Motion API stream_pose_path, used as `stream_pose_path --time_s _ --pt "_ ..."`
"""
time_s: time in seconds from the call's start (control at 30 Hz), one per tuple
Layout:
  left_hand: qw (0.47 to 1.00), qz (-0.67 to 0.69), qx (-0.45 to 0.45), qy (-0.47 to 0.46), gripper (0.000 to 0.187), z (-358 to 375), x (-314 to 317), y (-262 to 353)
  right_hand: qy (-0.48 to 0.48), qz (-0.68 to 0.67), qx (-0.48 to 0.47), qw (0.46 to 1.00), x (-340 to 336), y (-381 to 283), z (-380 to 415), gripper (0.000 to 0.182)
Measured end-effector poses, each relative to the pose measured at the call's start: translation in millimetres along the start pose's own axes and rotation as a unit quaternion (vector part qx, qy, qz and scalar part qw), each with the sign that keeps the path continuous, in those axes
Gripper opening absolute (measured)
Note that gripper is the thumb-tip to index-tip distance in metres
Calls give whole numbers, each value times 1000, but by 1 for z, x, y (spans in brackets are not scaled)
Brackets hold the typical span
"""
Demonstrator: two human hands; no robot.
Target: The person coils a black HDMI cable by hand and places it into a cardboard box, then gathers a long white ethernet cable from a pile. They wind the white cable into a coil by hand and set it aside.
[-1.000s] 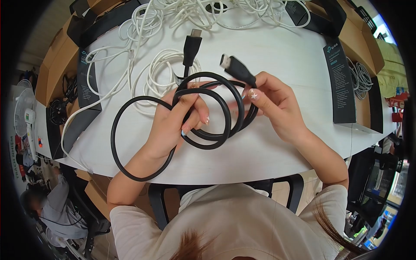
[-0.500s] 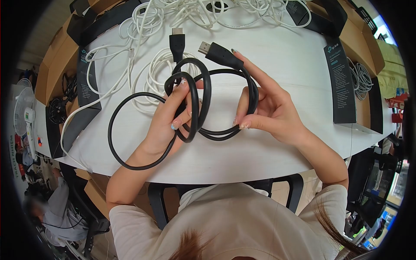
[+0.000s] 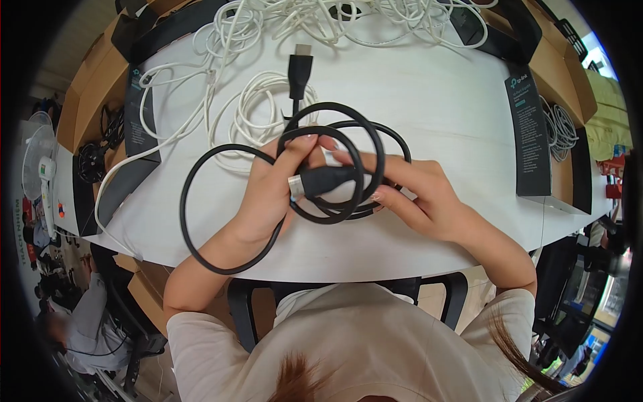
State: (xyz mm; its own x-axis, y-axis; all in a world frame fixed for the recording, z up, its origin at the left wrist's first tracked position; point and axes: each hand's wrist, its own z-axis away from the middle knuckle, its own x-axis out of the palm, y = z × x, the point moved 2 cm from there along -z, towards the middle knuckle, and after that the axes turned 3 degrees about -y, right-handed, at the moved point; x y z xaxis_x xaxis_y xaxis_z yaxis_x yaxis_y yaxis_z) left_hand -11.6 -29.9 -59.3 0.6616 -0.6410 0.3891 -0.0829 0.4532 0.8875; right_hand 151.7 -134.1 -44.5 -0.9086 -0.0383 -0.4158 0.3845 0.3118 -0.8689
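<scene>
A black HDMI cable (image 3: pixel 183 208) is partly coiled between my hands above the white table. My left hand (image 3: pixel 264 191) is closed around the gathered loops, with one large loop hanging over its wrist. One HDMI plug (image 3: pixel 301 72) points up, away from me, just beyond my left fingers. The other plug (image 3: pixel 328 179) lies across the loops, its metal tip pointing left toward my left palm. My right hand (image 3: pixel 429 197) grips the cable near this second plug, fingers and thumb closed at the right side of the coil. Loops partly cover the fingertips of both hands.
A white cable coil (image 3: pixel 244 114) lies beyond my left hand, and a tangle of white cables (image 3: pixel 402 17) stretches along the back. Open cardboard boxes hold black cables (image 3: pixel 94 161) on the left and a grey cable (image 3: pixel 559 130) on the right. A person (image 3: pixel 100 328) sits at lower left.
My right hand has moved left and brought its plug down across the loops, turning the tip toward my left palm. My left hand and its loops have shifted slightly right.
</scene>
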Motion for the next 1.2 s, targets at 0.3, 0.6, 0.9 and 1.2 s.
stream_pose_path --time_s 0.3,0.6,0.9,1.2 --pt "967 -86 173 169 16 -18 -1 -8 -57 -81 22 995 13 2 -4 88" --pt "960 -118 142 211 32 -52 35 -20 102 20 40 994 30 4 9 130" --pt "971 -55 168 158 22 -51 39 -12 162 -35 -41 985 7 -4 4 42" --pt "995 104 -3 -10 28 -30 35 -4 138 -274 54 950 -14 6 -3 39"
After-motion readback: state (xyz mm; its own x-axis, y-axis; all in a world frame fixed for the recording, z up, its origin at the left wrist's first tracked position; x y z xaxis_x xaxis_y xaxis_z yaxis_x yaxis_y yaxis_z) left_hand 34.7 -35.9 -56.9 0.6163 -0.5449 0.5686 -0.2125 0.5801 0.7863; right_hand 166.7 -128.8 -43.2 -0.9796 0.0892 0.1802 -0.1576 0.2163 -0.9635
